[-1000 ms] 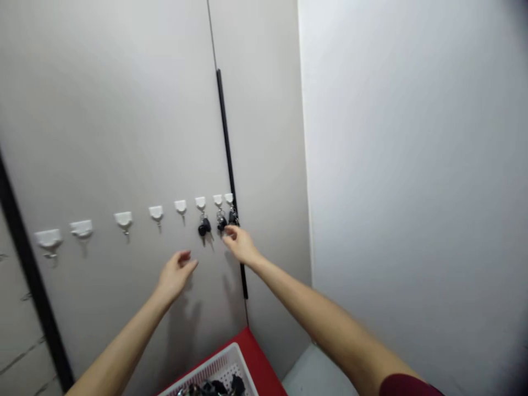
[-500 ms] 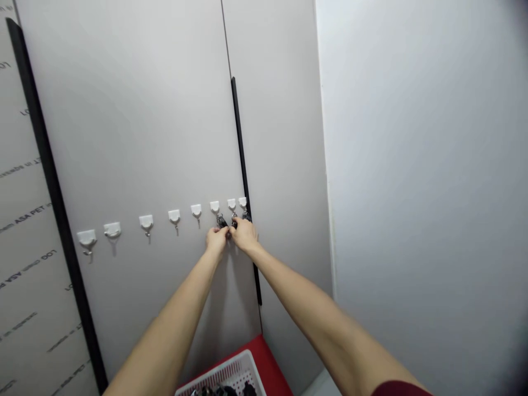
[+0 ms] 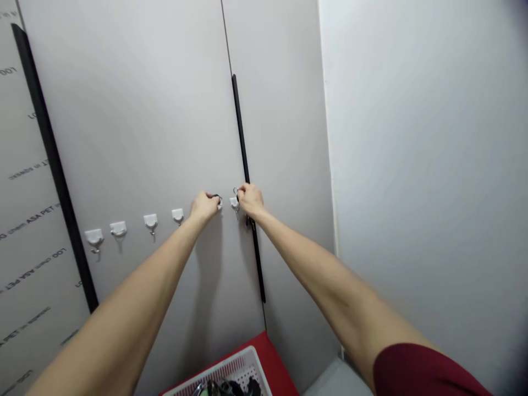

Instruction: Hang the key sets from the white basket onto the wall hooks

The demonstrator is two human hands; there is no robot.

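Observation:
My left hand [image 3: 204, 207] is closed on a small dark item with a metal ring [image 3: 216, 197], held at one of the white hooks. The fingers cover most of it. My right hand [image 3: 251, 199] pinches another small dark item with a metal ring [image 3: 236, 190], raised just above a white wall hook [image 3: 235, 203]. What kind of items they are is too small to tell. A further dark item [image 3: 248, 222] hangs below my right hand beside the black door handle, its upper end hidden.
More white hooks [image 3: 150, 221] run leftward across the grey cabinet door [image 3: 132, 121]. Long black handles [image 3: 239, 121] edge the doors. Below, a white plastic basket [image 3: 258, 366] with several dark items stands on a red surface [image 3: 280, 366]. A pale wall [image 3: 421, 165] rises at the right.
My hands, close together below the right-hand hooks before, have moved apart and up. The left shifted leftward to a hook, and the right lifted its ringed item above hook height.

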